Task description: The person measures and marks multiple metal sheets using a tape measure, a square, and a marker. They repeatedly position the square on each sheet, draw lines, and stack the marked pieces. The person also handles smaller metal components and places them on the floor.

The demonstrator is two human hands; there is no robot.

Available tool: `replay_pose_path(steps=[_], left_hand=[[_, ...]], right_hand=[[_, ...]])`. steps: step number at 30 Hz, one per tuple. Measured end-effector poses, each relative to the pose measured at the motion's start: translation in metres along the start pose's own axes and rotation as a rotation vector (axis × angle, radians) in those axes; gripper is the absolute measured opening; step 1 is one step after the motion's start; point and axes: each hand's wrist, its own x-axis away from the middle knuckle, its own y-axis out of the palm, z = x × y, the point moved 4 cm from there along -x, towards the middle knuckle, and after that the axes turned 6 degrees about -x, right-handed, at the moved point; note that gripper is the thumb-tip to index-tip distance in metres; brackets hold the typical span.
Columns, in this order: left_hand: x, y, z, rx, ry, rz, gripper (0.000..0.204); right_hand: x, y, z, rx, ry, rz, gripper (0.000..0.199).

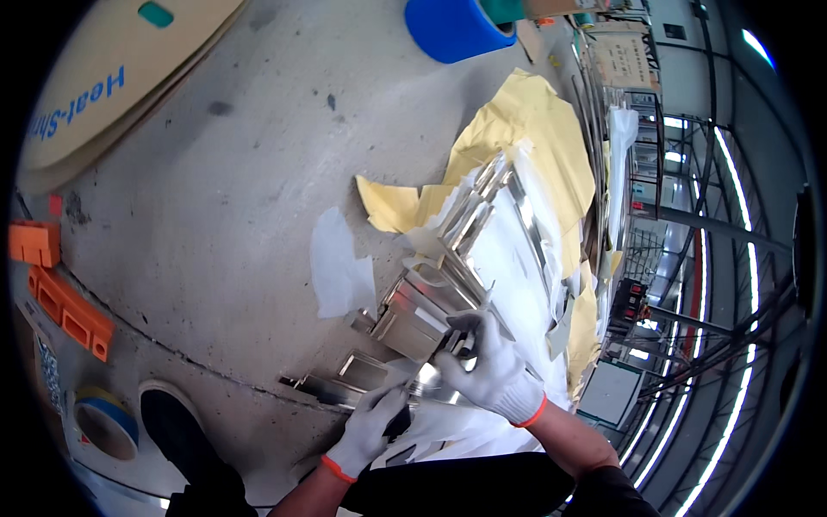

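Both of my hands wear white knit gloves with orange cuffs. My right hand (pixel 491 370) curls its thumb and fingers around a small dark object (pixel 465 346), whose kind I cannot make out. It is over shiny metal pieces (pixel 413 323) at the near end of a stack. My left hand (pixel 370 431) is lower and to the left, its fingers pressed together beside the metal; what they hold is hidden. Another flat metal part (pixel 366 372) lies just beyond the left hand. Bent metal strips (pixel 469 215) lie farther up, along white sheeting (pixel 512 258).
Yellow wrapping paper (pixel 525 112) spreads around the stack, and a white scrap (pixel 338 267) lies on the concrete floor (pixel 233 189). A blue roll (pixel 448 30) stands far off. At left are a cardboard reel (pixel 129 77), orange blocks (pixel 69 314) and a tape roll (pixel 108 424).
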Motion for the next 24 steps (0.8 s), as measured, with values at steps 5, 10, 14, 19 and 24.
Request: replay_pose_path(steps=[5, 10, 14, 19, 24], left_hand=[[-0.013, -0.008, 0.024, 0.188, 0.024, -0.168, 0.051], [-0.019, -0.005, 0.054, -0.081, 0.129, -0.210, 0.064], [-0.047, -0.030, 0.033, -0.267, 0.103, -0.034, 0.062], [-0.070, -0.046, 0.000, -0.223, 0.122, -0.064, 0.047], [-0.055, -0.027, 0.030, -0.326, 0.026, -0.123, 0.055]], right_hand=[[-0.002, 0.010, 0.007, -0.033, 0.000, 0.024, 0.053], [0.001, 0.033, 0.045, -0.059, -0.126, 0.208, 0.053], [0.009, 0.033, 0.036, -0.096, -0.067, 0.134, 0.062], [0.028, 0.030, 0.043, -0.254, -0.039, 0.108, 0.070], [0.038, 0.023, 0.034, -0.250, -0.187, 0.201, 0.060]])
